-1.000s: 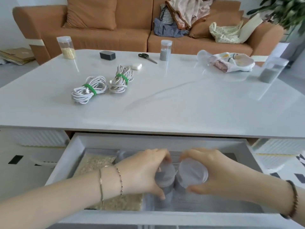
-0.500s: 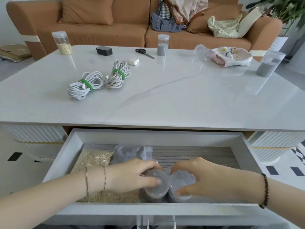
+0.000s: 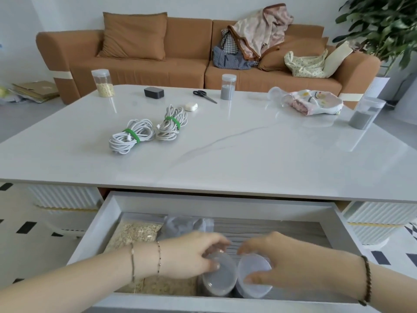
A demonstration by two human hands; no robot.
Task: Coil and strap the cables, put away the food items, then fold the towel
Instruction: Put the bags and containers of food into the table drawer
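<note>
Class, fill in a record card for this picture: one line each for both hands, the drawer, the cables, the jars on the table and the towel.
Left hand: grips left jar, upright in drawer
Right hand: grips right jar beside it
Drawer: open; also holds grain bag and grey bag
Cables: near coil and far coil, both green-strapped, on table
Table jars: pale-grain jar, middle grey jar, far-right grey jar
Towel: bunched, unfolded, table's far right
</note>
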